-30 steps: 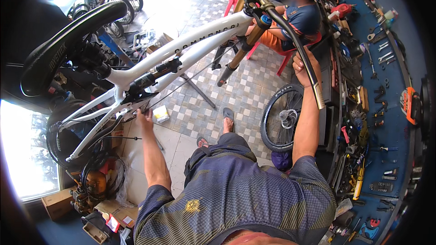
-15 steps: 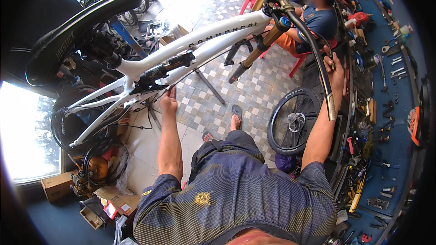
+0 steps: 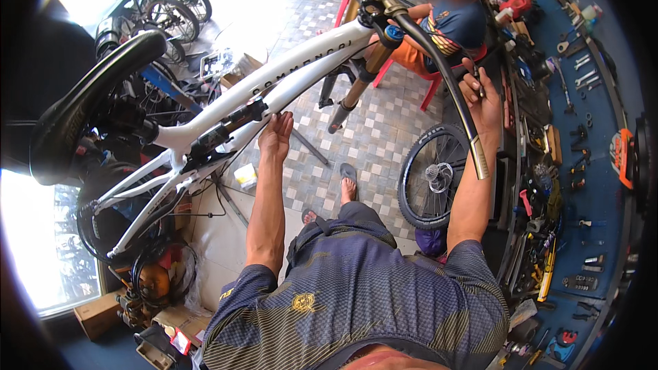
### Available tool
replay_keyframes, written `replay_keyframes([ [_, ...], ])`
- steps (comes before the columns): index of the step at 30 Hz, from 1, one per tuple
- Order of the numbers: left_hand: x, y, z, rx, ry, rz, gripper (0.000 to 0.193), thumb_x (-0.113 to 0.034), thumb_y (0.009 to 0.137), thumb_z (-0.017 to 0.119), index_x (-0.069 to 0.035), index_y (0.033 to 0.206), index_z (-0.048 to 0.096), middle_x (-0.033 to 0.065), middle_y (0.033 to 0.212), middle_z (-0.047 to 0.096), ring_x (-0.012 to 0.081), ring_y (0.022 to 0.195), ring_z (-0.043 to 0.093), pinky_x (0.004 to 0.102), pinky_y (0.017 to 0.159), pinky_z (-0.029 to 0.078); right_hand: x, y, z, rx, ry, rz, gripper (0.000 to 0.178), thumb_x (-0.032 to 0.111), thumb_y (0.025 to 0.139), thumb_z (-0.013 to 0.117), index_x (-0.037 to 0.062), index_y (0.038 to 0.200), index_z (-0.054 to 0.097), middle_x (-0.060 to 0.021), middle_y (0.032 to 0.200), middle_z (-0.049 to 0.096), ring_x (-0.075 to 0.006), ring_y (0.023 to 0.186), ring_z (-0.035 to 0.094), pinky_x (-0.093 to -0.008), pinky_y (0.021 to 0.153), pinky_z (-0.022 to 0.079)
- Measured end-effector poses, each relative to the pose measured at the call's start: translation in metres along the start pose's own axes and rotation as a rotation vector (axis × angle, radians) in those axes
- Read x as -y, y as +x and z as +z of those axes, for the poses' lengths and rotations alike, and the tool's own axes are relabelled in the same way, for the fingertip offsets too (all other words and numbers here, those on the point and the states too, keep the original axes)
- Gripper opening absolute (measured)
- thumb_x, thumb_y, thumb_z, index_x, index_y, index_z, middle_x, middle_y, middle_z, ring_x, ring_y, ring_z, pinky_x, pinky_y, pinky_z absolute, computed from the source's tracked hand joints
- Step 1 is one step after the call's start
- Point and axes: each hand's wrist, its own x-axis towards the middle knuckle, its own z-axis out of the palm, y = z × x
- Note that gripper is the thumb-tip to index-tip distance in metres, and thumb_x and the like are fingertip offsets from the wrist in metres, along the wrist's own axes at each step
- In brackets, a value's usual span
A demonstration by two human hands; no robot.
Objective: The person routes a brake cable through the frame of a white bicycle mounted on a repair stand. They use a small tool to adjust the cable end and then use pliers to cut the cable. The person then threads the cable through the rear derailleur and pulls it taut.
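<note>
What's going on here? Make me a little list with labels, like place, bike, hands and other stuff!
place: bike workshop with tiled floor
bike: white bike frame, raised, black saddle
left hand: touching the frame's underside
right hand: on the black handlebar
nearby: loose wheel, blue tool wall, a seated person on a red chair
</note>
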Motion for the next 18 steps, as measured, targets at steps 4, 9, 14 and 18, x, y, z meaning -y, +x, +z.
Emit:
replay_keyframes([
  [4,0.004,0.007,0.005,-0.009,-0.027,-0.024,0.024,-0.015,0.100,0.057,0.007,0.111,0.056,0.0258,0.119,0.065,0.0369,0.113,0.065,0.0422,0.094,0.059,-0.003,-0.008,0.002,0.021,0.050,0.011,0.045,0.029,0.106,0.048,-0.0068,0.134,0.046,0.0033,0.075,0.043,-0.0034,0.059,0.041,-0.0174,0.051,0.036],
  [9,0.003,0.011,0.000,-0.032,-0.016,-0.031,0.020,-0.014,0.101,0.055,0.004,0.111,0.057,0.0225,0.115,0.068,0.0346,0.111,0.067,0.0404,0.093,0.060,-0.011,-0.013,0.006,0.006,0.106,0.019,0.043,0.027,0.105,0.050,-0.0077,0.132,0.048,0.0015,0.075,0.046,-0.0030,0.058,0.044,-0.0160,0.048,0.039],
  [14,0.004,0.012,0.003,-0.027,-0.018,-0.038,0.020,-0.013,0.102,0.053,0.004,0.111,0.057,0.0221,0.114,0.068,0.0340,0.109,0.067,0.0400,0.092,0.060,-0.019,-0.018,0.002,-0.042,0.113,0.016,0.042,0.026,0.105,0.050,-0.0079,0.131,0.049,0.0006,0.077,0.050,-0.0035,0.057,0.046,-0.0160,0.049,0.043],
  [18,0.003,0.014,0.003,-0.027,-0.019,-0.047,0.020,-0.013,0.101,0.054,0.004,0.111,0.057,0.0223,0.114,0.068,0.0341,0.109,0.068,0.0395,0.091,0.061,-0.022,-0.018,0.001,-0.052,0.146,0.029,0.042,0.025,0.105,0.051,-0.0073,0.132,0.049,-0.0006,0.079,0.053,-0.0037,0.055,0.047,-0.0164,0.049,0.043],
])
